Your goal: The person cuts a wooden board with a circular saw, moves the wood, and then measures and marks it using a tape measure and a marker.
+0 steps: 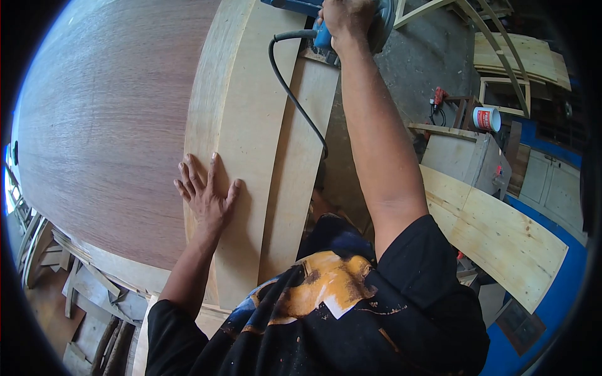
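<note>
The right hand [347, 22] curls tight round the blue power tool [323, 37], far along the pale board [249, 131]. The left hand [209, 199] lies nearer, flat on the board, fingers spread wide, holding nothing. The black cord [290, 94] droops loose, so it could snag and jerk the tool

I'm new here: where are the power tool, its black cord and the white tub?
Power tool [323, 37]: head view, on its blue casing.
Cord [290, 94]: head view, partway along its curve.
Tub [485, 119]: head view, on the red label on its side.
</note>
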`<state>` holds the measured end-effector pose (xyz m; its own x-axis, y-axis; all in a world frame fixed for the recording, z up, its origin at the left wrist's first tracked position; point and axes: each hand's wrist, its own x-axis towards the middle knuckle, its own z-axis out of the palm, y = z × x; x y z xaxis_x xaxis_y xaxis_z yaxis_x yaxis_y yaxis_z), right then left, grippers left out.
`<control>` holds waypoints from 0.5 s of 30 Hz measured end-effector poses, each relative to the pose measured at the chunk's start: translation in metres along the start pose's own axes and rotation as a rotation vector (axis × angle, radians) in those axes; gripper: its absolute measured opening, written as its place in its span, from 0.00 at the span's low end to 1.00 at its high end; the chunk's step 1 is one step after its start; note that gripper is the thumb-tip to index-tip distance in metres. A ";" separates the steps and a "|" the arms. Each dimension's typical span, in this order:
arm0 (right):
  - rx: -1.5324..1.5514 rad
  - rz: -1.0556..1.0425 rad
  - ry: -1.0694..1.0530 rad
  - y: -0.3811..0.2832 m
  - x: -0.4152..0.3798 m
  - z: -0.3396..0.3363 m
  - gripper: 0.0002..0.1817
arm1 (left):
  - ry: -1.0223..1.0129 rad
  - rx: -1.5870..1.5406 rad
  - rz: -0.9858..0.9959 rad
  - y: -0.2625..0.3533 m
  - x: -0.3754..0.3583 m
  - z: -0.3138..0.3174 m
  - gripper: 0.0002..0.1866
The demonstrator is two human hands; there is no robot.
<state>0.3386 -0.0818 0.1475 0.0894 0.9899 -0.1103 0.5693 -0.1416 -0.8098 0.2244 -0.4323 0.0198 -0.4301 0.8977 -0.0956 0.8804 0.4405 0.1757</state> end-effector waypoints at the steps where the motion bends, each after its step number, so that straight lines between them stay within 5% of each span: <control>1: 0.063 -0.040 0.007 0.006 0.007 0.005 0.20 | -0.004 0.000 -0.002 0.000 0.000 0.000 0.37; 15: 0.325 -0.135 0.024 0.024 0.036 0.027 0.17 | -0.002 0.049 -0.004 0.000 0.000 0.002 0.39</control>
<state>0.3333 -0.0498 0.1088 0.0527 0.9984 0.0210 0.2879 0.0049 -0.9577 0.2244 -0.4322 0.0175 -0.4334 0.8958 -0.0982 0.8873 0.4432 0.1273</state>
